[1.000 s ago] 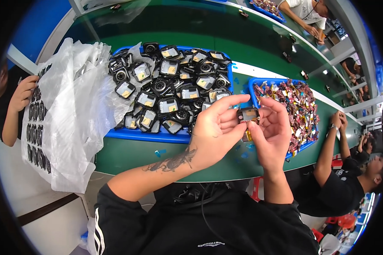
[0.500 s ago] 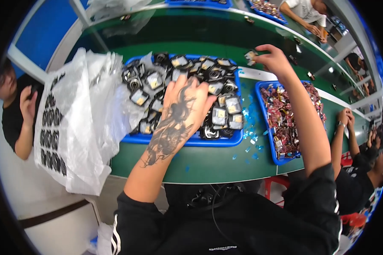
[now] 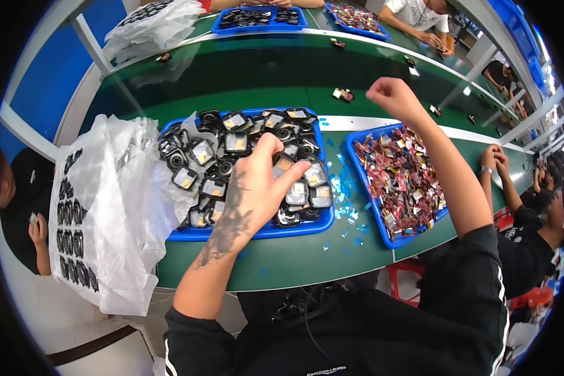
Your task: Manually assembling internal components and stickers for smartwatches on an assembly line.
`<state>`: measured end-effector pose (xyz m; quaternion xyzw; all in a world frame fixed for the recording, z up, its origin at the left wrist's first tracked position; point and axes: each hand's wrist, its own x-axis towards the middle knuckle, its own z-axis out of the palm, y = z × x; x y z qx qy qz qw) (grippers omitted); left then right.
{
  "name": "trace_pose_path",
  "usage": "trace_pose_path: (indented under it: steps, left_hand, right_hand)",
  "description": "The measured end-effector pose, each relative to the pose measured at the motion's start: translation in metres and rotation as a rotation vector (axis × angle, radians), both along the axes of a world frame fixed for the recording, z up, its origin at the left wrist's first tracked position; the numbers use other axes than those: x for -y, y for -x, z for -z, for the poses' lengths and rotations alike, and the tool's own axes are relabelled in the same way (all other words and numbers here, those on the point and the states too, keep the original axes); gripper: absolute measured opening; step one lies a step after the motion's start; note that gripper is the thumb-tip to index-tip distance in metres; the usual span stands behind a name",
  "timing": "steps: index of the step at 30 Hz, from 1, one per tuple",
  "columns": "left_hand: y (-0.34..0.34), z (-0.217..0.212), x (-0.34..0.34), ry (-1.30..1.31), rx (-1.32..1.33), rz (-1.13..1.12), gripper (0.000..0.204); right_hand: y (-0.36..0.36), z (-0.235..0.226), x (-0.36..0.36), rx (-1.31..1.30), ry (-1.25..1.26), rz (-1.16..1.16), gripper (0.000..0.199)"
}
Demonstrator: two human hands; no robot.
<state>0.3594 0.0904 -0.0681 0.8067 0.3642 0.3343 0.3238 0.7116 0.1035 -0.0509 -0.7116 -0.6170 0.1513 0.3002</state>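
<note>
My left hand [image 3: 257,188] rests spread and loosely curled on the heap of small black parts [image 3: 232,156] in the blue tray [image 3: 244,233], fingers closing on one I can't make out. Dragging carelessly could spill neighbours over the rim. At two o'clock, farther out, my right hand [image 3: 391,97] hangs fisted over the green belt [image 3: 263,69]; its contents are hidden.
</note>
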Motion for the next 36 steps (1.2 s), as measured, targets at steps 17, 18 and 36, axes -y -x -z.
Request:
trace_pose_path:
  steps: [17, 18, 36]
  left_hand:
    - [-0.02, 0.005, 0.034, 0.858, 0.499, 0.418, 0.035]
    - [-0.018, 0.011, 0.031, 0.829, 0.45, 0.448, 0.034]
    - [-0.024, 0.016, 0.039, 1.037, 0.667, 0.376, 0.029]
  right_hand:
    - [0.064, -0.018, 0.113, 0.124, -0.019, 0.063, 0.017]
    - [0.064, -0.017, 0.119, 0.126, 0.019, 0.117, 0.015]
    - [0.05, 0.002, 0.147, 0.347, -0.036, 0.016, 0.012]
